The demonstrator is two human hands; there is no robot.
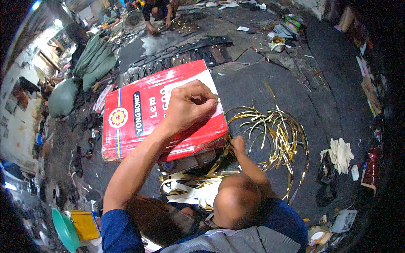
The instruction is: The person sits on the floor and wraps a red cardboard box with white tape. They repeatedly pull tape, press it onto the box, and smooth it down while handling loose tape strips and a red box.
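A red plastic-wrapped carton (147,80) with a white panel, a flower emblem and striped bands sits in front of me. My left hand (190,105) is raised over its right part. Thumb and fingers pinch together near the carton's right edge, around something too small to make out. Lower and to the right, my right hand (238,145) is closed beside the carton's corner, where gold strips meet its fingers. Right of that hand lies a loose, looping bundle of shiny gold strips (284,143). More flat strips, white and gold (190,192), lie close to my body.
Behind the carton, rows of dark sandal-like pieces (190,59) lie on the dark floor. Another person (158,10) crouches at the far side. A green basin (65,230) and a yellow container (84,225) stand lower left. A pale cloth (339,156) and scraps lie at right.
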